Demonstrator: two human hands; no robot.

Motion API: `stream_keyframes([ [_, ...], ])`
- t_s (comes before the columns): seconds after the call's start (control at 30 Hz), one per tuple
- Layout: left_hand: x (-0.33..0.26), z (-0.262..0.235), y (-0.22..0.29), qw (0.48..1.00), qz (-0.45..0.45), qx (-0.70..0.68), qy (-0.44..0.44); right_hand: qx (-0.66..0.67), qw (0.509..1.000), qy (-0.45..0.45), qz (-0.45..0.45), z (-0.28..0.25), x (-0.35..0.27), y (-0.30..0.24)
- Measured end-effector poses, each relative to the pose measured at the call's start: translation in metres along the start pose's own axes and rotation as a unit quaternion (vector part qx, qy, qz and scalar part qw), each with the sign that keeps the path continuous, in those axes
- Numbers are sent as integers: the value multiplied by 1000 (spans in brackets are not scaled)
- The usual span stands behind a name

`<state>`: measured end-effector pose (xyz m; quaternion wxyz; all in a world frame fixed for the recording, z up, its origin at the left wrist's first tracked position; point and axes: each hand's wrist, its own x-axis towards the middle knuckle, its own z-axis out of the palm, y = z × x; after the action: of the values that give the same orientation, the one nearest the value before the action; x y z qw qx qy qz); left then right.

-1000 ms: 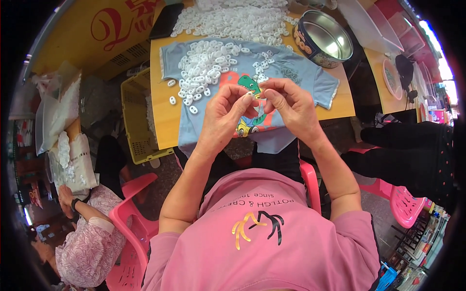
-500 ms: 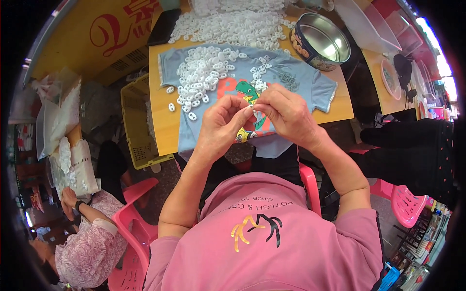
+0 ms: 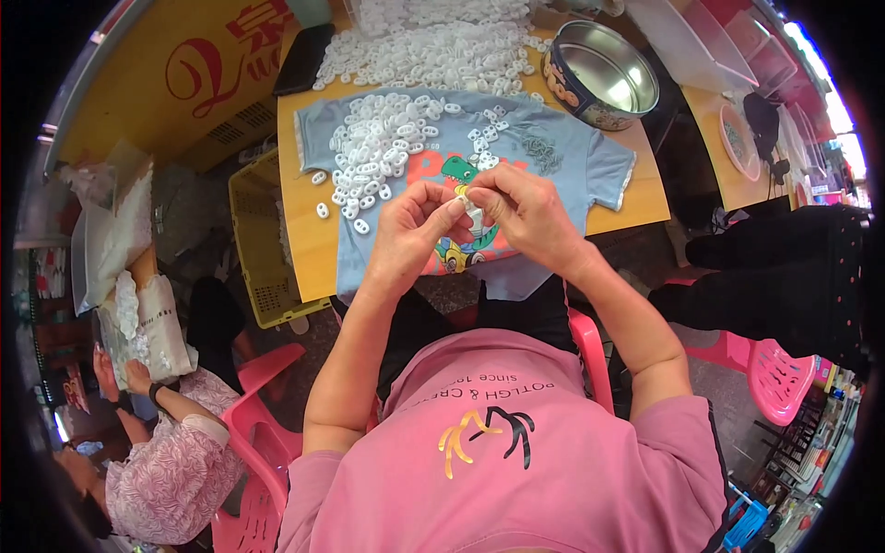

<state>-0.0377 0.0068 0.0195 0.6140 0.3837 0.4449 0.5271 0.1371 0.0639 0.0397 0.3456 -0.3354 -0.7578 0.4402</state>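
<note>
Over the grey-blue T-shirt point(image 3: 355, 253), my hands meet at their fingertips. My left hand point(image 3: 413, 230) pinches a small white plastic piece point(image 3: 462, 199) between thumb and forefinger. Close against it, my right hand point(image 3: 535, 217) is closed in a pinch; what its fingers hold is hidden. Left of the hands lies a heap of white oval pieces with two holes point(image 3: 373, 147). Just beyond the fingers are several smaller white pieces point(image 3: 483, 143). A small pile of thin, dark greenish bits point(image 3: 543, 150), too fine to make out, lies on the shirt's right side.
A bigger white heap point(image 3: 424, 55) covers the table's far side. A round metal tin point(image 3: 601, 74) stands far right, a dark flat object point(image 3: 305, 60) far left. A yellow crate point(image 3: 263, 249) is beside the table. Another person point(image 3: 171, 461) sits at left on a pink chair.
The view has shifted slightly. My hands stay together, with the right fingers a little more curled over the piece. The person at left has moved their hands.
</note>
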Motion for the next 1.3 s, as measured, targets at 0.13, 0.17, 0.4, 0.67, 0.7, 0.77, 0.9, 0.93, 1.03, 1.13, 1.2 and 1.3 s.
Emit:
stream_keyframes([
  [0.13,-4,-1,13,999,-22,-17,-20,-118,981,-29,-151,-17,6,-6],
  [0.17,-6,-1,13,999,-22,-17,-19,-142,974,-36,-173,-18,6,-5],
  [0.4,-19,2,18,998,-23,-24,-51,-170,954,-94,-228,-17,4,-15],
  [0.67,-24,9,15,1000,-2,-16,-21,-122,968,-35,-219,3,-8,-8],
  [0.7,-23,11,14,1000,0,-25,-11,-103,972,-14,-213,6,-9,-6],
  [0.77,-22,12,10,999,3,-35,-2,-93,976,17,-197,13,-11,-5],
  [0.9,-7,4,-6,1000,5,-16,3,-93,979,67,-167,22,-10,12],
  [0.93,-4,3,-7,1000,-6,-14,8,-94,979,68,-167,20,-8,15],
  [1.03,-5,-1,-2,1000,-27,-3,-3,-132,981,28,-137,11,-7,17],
  [1.13,-10,-4,4,1000,-21,3,-17,-176,969,-13,-175,3,-3,5],
  [1.2,-13,-2,5,999,-22,-12,-20,-190,958,-50,-210,0,-2,4],
  [1.3,-19,3,4,999,-21,-33,-17,-147,967,-26,-208,4,-8,2],
])
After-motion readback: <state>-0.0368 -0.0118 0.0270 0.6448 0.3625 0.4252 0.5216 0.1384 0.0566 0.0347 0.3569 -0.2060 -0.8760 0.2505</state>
